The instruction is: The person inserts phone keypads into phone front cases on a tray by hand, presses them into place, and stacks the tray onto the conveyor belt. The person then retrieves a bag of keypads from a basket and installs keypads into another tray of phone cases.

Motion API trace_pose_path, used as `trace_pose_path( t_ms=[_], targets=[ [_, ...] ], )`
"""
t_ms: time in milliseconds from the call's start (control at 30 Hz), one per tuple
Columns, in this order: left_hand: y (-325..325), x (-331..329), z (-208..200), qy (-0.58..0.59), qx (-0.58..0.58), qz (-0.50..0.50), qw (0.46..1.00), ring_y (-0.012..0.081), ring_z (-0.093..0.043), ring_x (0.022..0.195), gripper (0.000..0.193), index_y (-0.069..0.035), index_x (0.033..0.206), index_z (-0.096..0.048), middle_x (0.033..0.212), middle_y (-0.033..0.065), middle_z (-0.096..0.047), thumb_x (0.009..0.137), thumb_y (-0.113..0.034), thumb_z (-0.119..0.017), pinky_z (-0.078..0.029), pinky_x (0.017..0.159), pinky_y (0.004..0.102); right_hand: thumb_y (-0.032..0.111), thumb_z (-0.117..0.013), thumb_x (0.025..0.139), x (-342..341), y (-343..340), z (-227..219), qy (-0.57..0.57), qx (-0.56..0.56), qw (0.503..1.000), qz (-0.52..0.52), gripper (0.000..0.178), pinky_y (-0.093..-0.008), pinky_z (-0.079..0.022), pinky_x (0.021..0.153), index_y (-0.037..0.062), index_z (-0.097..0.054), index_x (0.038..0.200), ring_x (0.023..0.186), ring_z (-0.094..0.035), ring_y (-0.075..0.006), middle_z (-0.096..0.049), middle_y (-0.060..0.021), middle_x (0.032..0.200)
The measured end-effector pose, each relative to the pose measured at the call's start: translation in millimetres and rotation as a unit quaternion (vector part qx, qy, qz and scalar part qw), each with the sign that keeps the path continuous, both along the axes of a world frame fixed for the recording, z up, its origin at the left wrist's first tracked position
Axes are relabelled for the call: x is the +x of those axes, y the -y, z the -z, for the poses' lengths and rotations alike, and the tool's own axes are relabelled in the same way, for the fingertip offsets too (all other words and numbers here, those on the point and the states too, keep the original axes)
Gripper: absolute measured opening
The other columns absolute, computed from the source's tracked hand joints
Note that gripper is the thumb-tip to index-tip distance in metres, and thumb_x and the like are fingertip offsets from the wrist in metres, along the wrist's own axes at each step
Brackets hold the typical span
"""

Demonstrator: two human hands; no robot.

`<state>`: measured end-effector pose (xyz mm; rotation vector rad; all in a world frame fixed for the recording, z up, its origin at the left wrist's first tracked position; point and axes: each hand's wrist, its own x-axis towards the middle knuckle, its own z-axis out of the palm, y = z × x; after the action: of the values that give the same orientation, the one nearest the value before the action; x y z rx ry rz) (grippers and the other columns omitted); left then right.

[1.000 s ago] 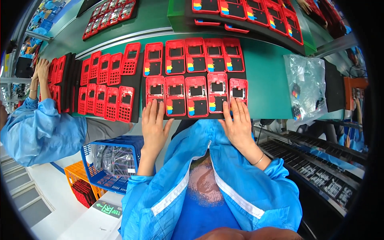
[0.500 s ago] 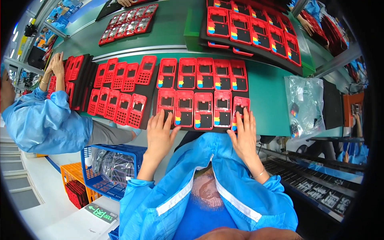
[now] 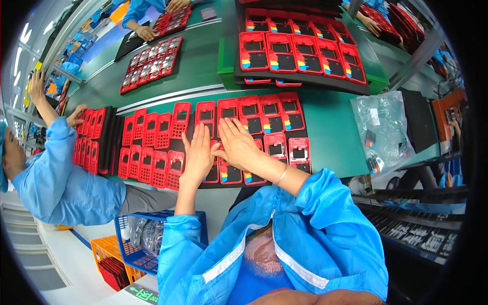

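Note:
Red phone housings point(image 3: 275, 147) lie in two rows on a black board point(image 3: 296, 134) in front of me. Most show a small window and a black panel with yellow and blue patches. My left hand point(image 3: 198, 158) lies flat over the board's left side, fingertips on the leftmost housing of the far row. Beside it, my right hand point(image 3: 240, 145) reaches across with straight fingers, their tips over the second housing of that row. The two thumbs meet or nearly meet. Both hands cover parts of several housings, and neither grips anything.
Left of my board are red keypad shells point(image 3: 146, 163) on another board, then upright stacked boards point(image 3: 113, 147) beside a co-worker point(image 3: 71, 173). Ahead stands a raised stack of housings point(image 3: 305, 53). A clear plastic bag point(image 3: 378, 127) lies right. Blue point(image 3: 127, 249) and orange crates point(image 3: 104, 246) stand below left.
Both my hands have left the near-row housings and come together at the board's far left, the right hand travelling furthest. The co-worker at left has raised one arm. My view has shifted.

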<state>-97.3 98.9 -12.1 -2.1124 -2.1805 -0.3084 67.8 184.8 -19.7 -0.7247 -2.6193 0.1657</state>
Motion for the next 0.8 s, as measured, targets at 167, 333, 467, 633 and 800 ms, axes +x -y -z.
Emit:
trace_pose_path(
  t_ms=[167, 333, 467, 633, 800],
  targets=[
    [0.9, 1.4, -1.4, 0.036, -0.02, -0.028, 0.999, 0.0352, -0.029, 0.155, 0.059, 0.006, 0.154, -0.038, 0.164, 0.0248, -0.033, 0.108, -0.029, -0.047, -0.009, 0.126, 0.0607, 0.057, -0.056, 0.098, -2.5, -7.9, 2.4, 0.012, 0.021, 0.999, -0.035, 0.083, -0.0509, -0.025, 0.125, -0.0127, -0.05, 0.144, 0.146, -0.04, -0.042, -0.047, -0.031, 0.152],
    [-0.6, 0.1, 1.8, 0.066, 0.004, -0.011, 0.998, 0.039, -0.031, 0.153, 0.055, 0.007, 0.151, -0.041, 0.162, 0.0272, -0.035, 0.107, -0.025, -0.05, -0.017, 0.125, 0.06, 0.056, -0.055, 0.099, -10.0, -13.8, -2.7, 0.092, 0.065, 0.993, -0.035, 0.081, -0.0514, -0.031, 0.122, -0.0153, -0.055, 0.137, 0.141, -0.047, -0.0448, -0.054, -0.034, 0.144],
    [2.4, 1.8, 7.3, 0.08, 0.025, -0.013, 0.996, 0.0404, -0.03, 0.153, 0.054, 0.007, 0.151, -0.042, 0.162, 0.0272, -0.034, 0.107, -0.024, -0.05, -0.02, 0.125, 0.0568, 0.055, -0.056, 0.098, 5.7, -8.0, -8.9, 0.057, 0.066, 0.992, -0.087, 0.076, -0.0527, -0.035, 0.119, -0.0118, -0.058, 0.136, 0.138, -0.049, -0.045, -0.057, -0.0288, 0.142],
    [-0.5, 2.3, 4.1, 0.109, 0.029, -0.003, 0.994, 0.0402, -0.027, 0.154, 0.052, 0.006, 0.152, -0.041, 0.164, 0.0267, -0.031, 0.109, -0.023, -0.048, -0.02, 0.127, 0.0523, 0.051, -0.06, 0.098, 12.0, -4.5, -17.0, 0.04, 0.023, 0.996, -0.082, 0.071, -0.0521, -0.033, 0.12, -0.0079, -0.058, 0.137, 0.141, -0.046, -0.0433, -0.056, -0.0256, 0.144],
    [26.7, 7.7, -7.5, 0.256, 0.025, -0.045, 0.965, 0.0377, -0.025, 0.156, 0.058, 0.002, 0.159, -0.03, 0.167, 0.0237, -0.027, 0.109, -0.021, -0.048, -0.023, 0.126, 0.0434, 0.057, -0.056, 0.098, 63.7, -3.1, -27.8, -0.009, 0.014, 0.996, 0.088, 0.082, -0.0539, -0.025, 0.124, -0.0105, -0.049, 0.145, 0.145, -0.04, -0.0458, -0.049, -0.0326, 0.149]
  ],
)
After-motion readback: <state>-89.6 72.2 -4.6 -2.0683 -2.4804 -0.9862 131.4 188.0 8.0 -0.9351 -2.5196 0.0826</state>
